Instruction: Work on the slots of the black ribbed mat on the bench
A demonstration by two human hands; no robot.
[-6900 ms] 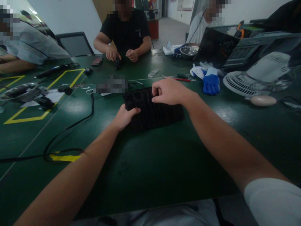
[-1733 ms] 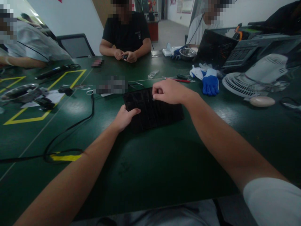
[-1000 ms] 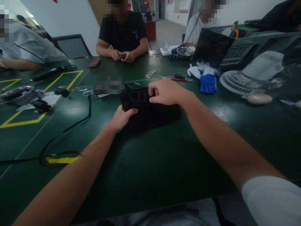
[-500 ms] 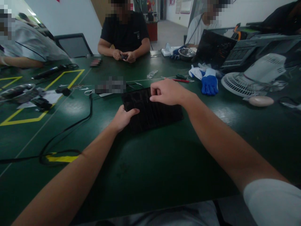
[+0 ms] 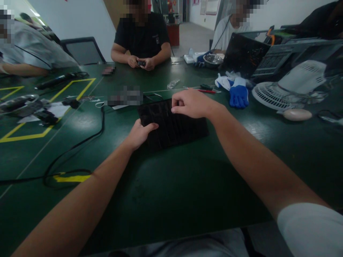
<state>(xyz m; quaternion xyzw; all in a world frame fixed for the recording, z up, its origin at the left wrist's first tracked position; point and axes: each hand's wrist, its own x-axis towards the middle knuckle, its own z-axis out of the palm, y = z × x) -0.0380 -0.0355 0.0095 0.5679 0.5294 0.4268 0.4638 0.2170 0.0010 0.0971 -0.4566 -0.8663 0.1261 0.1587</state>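
Note:
A flat black tray-like object with ridges or compartments (image 5: 171, 130) lies tilted at an angle over the green table (image 5: 171, 185). My left hand (image 5: 142, 134) grips its left edge, the thumb resting on top and the other fingers hidden beneath or behind it. Over its upper middle part is my right hand (image 5: 191, 103), fingers curled and thumb and fingertips pinched together. Whatever those fingertips hold, if anything, is too small and dark to make out.
Behind the tray lie red-handled pliers (image 5: 206, 91) and a plastic bag (image 5: 173, 84). Blue-white gloves (image 5: 238, 95) and a white fan (image 5: 270, 95) stand to the right. A black cable (image 5: 77, 144) runs at left. A person (image 5: 144, 39) sits opposite.

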